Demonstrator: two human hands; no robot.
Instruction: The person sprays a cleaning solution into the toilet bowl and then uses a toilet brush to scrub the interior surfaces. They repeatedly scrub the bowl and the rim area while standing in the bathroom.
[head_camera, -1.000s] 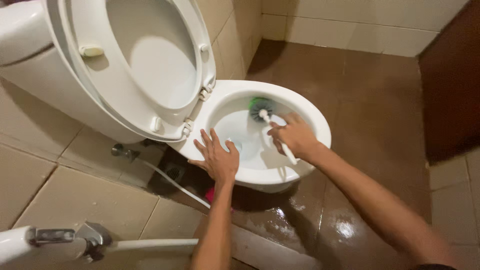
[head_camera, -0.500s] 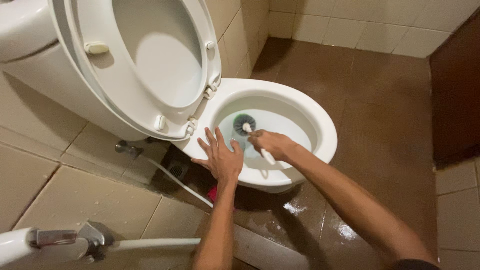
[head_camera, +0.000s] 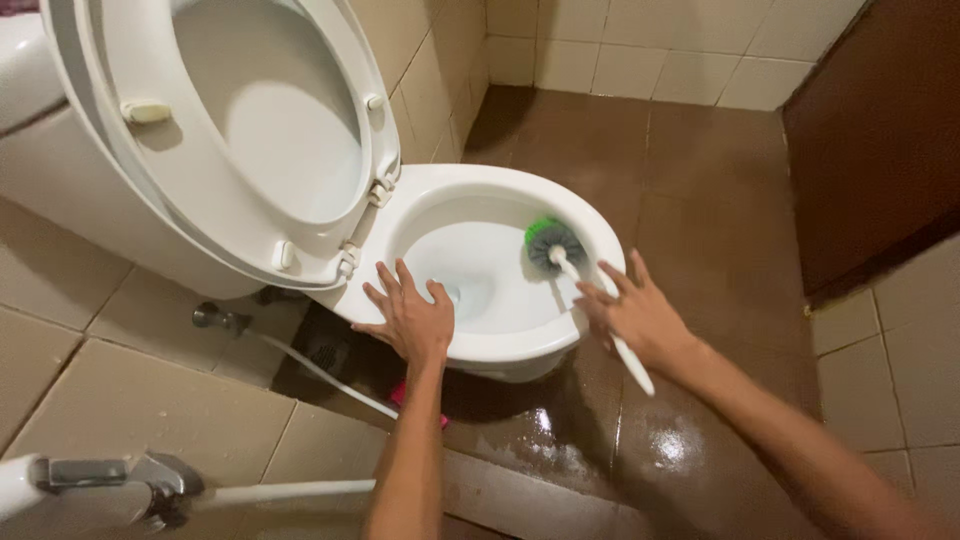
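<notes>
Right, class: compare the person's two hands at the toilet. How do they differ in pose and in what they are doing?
The left hand lies flat, fingers spread, on the bowl rim and holds nothing; the right hand grips the white brush handle. The left hand sits at the rim's near side, the right hand at its outer edge, with the green brush head inside the bowl. Both are bare.

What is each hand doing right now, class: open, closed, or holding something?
Left hand: open, fingers spread, flat on the toilet bowl rim.
Right hand: holding the toilet brush handle, some fingers extended.
</notes>
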